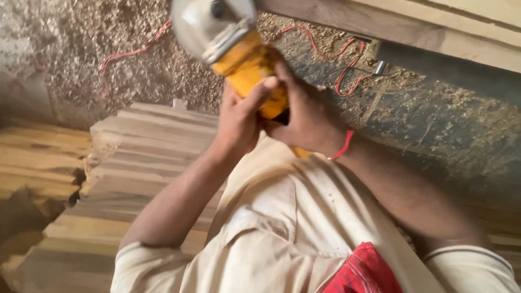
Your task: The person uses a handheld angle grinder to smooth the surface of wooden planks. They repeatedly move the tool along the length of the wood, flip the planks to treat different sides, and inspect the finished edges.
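fingers of both hands were wrapped tight round the yellow body of an angle grinder (247,70), pressed together on it rather than spread. the left hand (239,122) gripped from the near side with its thumb laid across the casing, and the right hand (306,116), with a red thread (343,145) at its wrist, clasped the other side. the grinder was held up in front of the chest, its grey guard (209,24) at the far end, above a stack of pale wooden planks (141,163). a red cable (336,51) trailed over the sawdust-strewn floor (108,32) beyond. a cream shirt (282,228) filled the foreground.
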